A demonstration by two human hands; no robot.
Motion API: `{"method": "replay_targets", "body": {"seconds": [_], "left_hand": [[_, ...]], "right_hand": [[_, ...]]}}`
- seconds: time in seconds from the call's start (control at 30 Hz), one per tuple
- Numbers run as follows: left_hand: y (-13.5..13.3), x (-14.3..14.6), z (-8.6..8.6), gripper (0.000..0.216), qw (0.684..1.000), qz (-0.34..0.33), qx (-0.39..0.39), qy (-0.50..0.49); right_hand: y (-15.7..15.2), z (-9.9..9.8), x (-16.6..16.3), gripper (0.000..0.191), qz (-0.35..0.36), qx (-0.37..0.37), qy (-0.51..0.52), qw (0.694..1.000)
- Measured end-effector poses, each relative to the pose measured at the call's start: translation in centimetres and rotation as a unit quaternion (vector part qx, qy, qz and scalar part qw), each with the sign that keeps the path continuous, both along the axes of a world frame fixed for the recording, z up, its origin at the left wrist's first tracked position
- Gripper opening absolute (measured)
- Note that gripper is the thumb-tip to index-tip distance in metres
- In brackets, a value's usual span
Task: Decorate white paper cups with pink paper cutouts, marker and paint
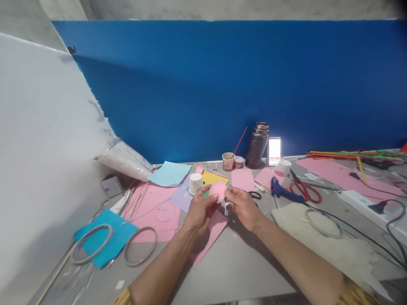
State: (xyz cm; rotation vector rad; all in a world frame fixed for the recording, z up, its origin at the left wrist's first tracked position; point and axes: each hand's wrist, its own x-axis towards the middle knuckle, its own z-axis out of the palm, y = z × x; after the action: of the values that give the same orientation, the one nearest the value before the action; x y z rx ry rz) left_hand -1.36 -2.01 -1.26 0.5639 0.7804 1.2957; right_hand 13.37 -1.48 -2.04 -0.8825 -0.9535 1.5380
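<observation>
Pink rounded paper (218, 189): raised above the grey table (229, 271).
Left hand (202, 207): thumb and fingers pinching its left side.
Right hand (243, 206): fingers bunched at its right edge; cannot tell whether gripping.

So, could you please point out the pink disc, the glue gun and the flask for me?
Pink disc (218, 191): head view, on the middle of its visible side.
Glue gun (288, 194): head view, on its blue body.
Flask (257, 149): head view, on its dark body.
</observation>
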Motion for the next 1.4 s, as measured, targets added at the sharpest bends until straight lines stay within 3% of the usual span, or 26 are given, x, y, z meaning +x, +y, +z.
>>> {"method": "replay_targets", "body": {"seconds": [0.17, 0.53, 0.77, 0.93, 1.1, 1.27, 1.4], "left_hand": [[0.0, -0.1, 0.0, 0.058, 0.999, 0.002, -0.005, 0.037], [0.5, 0.0, -1.0, 0.037, 0.999, 0.011, -0.028, -0.032], [0.4, 0.0, -1.1, 0.039, 0.998, 0.036, -0.027, -0.033], [0.4, -0.1, -1.3, 0.050, 0.998, 0.060, 0.025, 0.019], [0.1, 0.0, -1.0, 0.049, 0.998, 0.044, 0.035, 0.003], [-0.7, 0.5, -0.5, 0.040, 0.999, 0.027, -0.019, -0.033], [-1.1, 0.8, -0.4, 0.041, 1.000, 0.005, 0.023, -0.004]], "right_hand": [[0.5, 0.3, 0.8, 0.042, -0.025, 0.002, -0.034, 0.999], [0.0, 1.1, 0.4, 0.031, -0.038, 0.070, -0.138, 0.987], [0.0, 0.7, 0.3, 0.031, -0.005, 0.049, -0.120, 0.992], [0.0, 0.2, 0.5, 0.041, 0.039, 0.006, -0.069, 0.997], [0.0, 0.1, 0.1, 0.043, -0.017, 0.020, -0.090, 0.996], [0.2, -0.1, -0.2, 0.043, -0.072, 0.030, -0.050, 0.996], [0.2, -0.8, -0.3, 0.042, -0.088, 0.039, -0.050, 0.994]]}}
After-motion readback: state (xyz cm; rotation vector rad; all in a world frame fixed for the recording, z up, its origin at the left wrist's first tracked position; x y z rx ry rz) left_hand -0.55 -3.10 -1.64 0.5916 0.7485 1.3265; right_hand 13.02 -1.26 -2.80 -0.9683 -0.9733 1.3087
